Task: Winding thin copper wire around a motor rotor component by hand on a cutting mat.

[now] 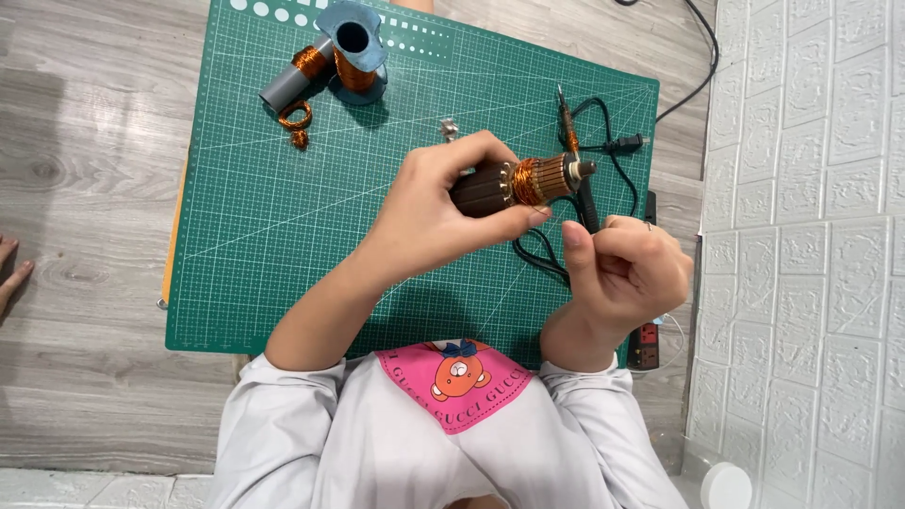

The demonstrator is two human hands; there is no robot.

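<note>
My left hand (438, 212) grips a dark motor armature (518, 182) with copper windings and a short shaft end, held above the green cutting mat (283, 236). My right hand (627, 269) is curled just below and right of the armature, fingers pinched together; whether it holds a thin wire I cannot tell. A soldering iron (571, 141) with a black cable lies on the mat just behind the armature.
At the mat's far edge stand a blue spool of copper wire (353, 52), a grey spool (297, 75) and a small loose copper coil (296, 120). A small metal part (449, 127) lies mid-mat. A power strip (646, 344) sits by the white wall (811, 236). Another person's fingers (9, 273) show at the left.
</note>
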